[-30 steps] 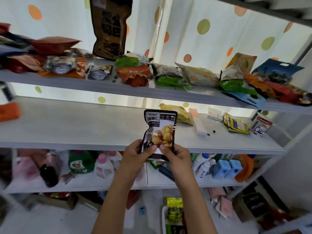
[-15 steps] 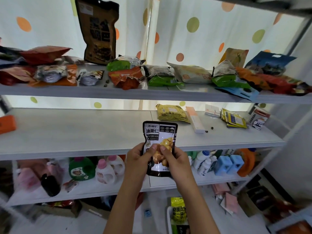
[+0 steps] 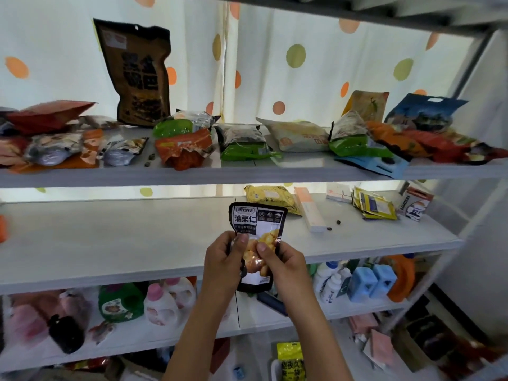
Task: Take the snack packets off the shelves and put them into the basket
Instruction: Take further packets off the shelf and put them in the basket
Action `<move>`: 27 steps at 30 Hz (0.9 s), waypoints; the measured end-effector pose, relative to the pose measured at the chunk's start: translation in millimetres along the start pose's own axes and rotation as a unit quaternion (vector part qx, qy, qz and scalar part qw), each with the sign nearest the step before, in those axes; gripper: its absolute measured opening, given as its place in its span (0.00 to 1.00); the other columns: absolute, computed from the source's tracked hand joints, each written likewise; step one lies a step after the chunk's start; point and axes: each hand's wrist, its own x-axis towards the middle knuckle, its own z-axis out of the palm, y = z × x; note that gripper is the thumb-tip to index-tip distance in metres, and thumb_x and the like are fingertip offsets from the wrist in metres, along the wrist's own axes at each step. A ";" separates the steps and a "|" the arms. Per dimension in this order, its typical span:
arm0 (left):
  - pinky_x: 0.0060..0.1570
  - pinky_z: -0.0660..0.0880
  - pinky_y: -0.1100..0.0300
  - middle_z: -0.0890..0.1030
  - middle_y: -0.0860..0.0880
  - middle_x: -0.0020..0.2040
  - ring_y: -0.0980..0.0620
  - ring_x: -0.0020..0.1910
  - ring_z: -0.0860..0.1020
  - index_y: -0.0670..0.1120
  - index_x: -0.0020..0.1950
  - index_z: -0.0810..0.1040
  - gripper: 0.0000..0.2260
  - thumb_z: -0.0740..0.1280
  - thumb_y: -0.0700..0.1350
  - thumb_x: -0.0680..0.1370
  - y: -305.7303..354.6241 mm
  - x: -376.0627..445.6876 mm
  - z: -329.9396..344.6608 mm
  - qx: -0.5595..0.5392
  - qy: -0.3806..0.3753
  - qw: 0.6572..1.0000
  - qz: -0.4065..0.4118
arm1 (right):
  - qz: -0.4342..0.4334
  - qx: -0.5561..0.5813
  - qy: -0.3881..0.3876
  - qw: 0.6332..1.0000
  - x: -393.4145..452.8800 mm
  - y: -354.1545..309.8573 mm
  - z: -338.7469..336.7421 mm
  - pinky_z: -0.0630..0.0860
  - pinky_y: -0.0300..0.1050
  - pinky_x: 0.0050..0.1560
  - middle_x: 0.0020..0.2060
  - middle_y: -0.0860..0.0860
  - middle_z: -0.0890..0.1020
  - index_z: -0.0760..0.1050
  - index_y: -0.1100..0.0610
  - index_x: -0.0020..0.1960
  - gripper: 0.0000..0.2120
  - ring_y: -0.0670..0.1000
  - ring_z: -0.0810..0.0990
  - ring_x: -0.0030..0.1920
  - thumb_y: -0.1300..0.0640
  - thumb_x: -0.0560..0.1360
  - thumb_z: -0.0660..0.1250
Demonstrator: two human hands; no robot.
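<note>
White shelving before a dotted curtain; we hold one black chestnut packet (image 3: 257, 240) up at centre frame.

Head view: our left hand (image 3: 224, 264) and right hand (image 3: 283, 264) both pinch the packet's lower half, thumbs on its front, fingers curled behind; it stands upright in front of the middle shelf (image 3: 110, 243), off the board; across the upper shelf (image 3: 192, 176) lie many snack packets, with a tall brown pouch (image 3: 137, 72) standing at upper left; right of centre on the middle shelf lie a yellow packet (image 3: 270, 198) and a slim orange box (image 3: 310, 213); at the bottom edge, right of centre, a white basket (image 3: 274, 367) shows only its rim, with a yellow packet (image 3: 291, 362) inside; detergent bottles (image 3: 162, 301) fill the lower shelf.
</note>
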 end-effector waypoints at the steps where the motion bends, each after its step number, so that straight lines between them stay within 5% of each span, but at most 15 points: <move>1: 0.27 0.68 0.59 0.76 0.48 0.28 0.53 0.27 0.72 0.41 0.40 0.76 0.12 0.65 0.46 0.80 5.0 6.5 3.3 0.008 0.005 1.000 0.019 | -0.009 -0.001 -0.005 1.000 6.9 -5.9 -1.1 0.73 0.36 0.32 0.30 0.51 0.82 0.82 0.59 0.43 0.07 0.46 0.77 0.30 0.59 0.78 0.68; 7: 0.28 0.69 0.62 0.80 0.43 0.30 0.55 0.27 0.74 0.44 0.38 0.79 0.13 0.64 0.47 0.80 48.4 51.6 19.2 0.064 0.028 0.991 0.111 | -0.063 0.028 -0.040 0.997 52.9 -46.7 -5.3 0.73 0.35 0.32 0.27 0.50 0.81 0.81 0.59 0.44 0.08 0.45 0.74 0.28 0.58 0.79 0.66; 12: 0.31 0.72 0.59 0.82 0.43 0.32 0.51 0.29 0.78 0.46 0.40 0.82 0.12 0.66 0.48 0.80 84.4 100.0 29.4 0.061 0.023 0.992 0.111 | -0.104 0.008 -0.055 0.993 100.5 -83.8 -6.0 0.71 0.34 0.31 0.25 0.48 0.79 0.80 0.59 0.40 0.10 0.44 0.74 0.26 0.58 0.79 0.67; 17: 0.34 0.77 0.63 0.85 0.52 0.42 0.55 0.39 0.83 0.52 0.49 0.80 0.04 0.69 0.43 0.77 122.4 135.5 39.2 0.078 -0.022 0.990 0.118 | -0.139 0.011 -0.033 0.990 161.2 -112.4 -5.4 0.70 0.36 0.29 0.27 0.48 0.79 0.80 0.59 0.43 0.04 0.44 0.73 0.25 0.59 0.76 0.70; 21: 0.38 0.82 0.54 0.81 0.49 0.53 0.50 0.45 0.84 0.53 0.64 0.71 0.28 0.78 0.39 0.69 132.7 159.5 42.9 0.041 -0.061 0.996 0.047 | -0.138 -0.042 -0.013 0.990 213.8 -129.8 -5.8 0.70 0.34 0.29 0.29 0.49 0.80 0.81 0.61 0.45 0.09 0.41 0.75 0.25 0.54 0.75 0.71; 25: 0.41 0.79 0.65 0.81 0.56 0.49 0.60 0.46 0.81 0.55 0.62 0.69 0.28 0.78 0.40 0.68 134.1 187.7 53.4 0.116 0.036 0.985 0.120 | -0.133 -0.098 -0.057 0.985 253.0 -141.5 -1.5 0.75 0.40 0.35 0.31 0.50 0.81 0.81 0.58 0.41 0.13 0.44 0.78 0.31 0.50 0.77 0.67; 27: 0.47 0.79 0.60 0.79 0.56 0.49 0.57 0.48 0.80 0.54 0.63 0.69 0.28 0.78 0.42 0.69 133.0 204.1 60.3 0.166 0.067 0.975 0.130 | -0.134 -0.146 -0.068 0.978 273.1 -142.9 -4.1 0.80 0.49 0.45 0.36 0.52 0.84 0.82 0.56 0.42 0.12 0.51 0.83 0.39 0.49 0.77 0.66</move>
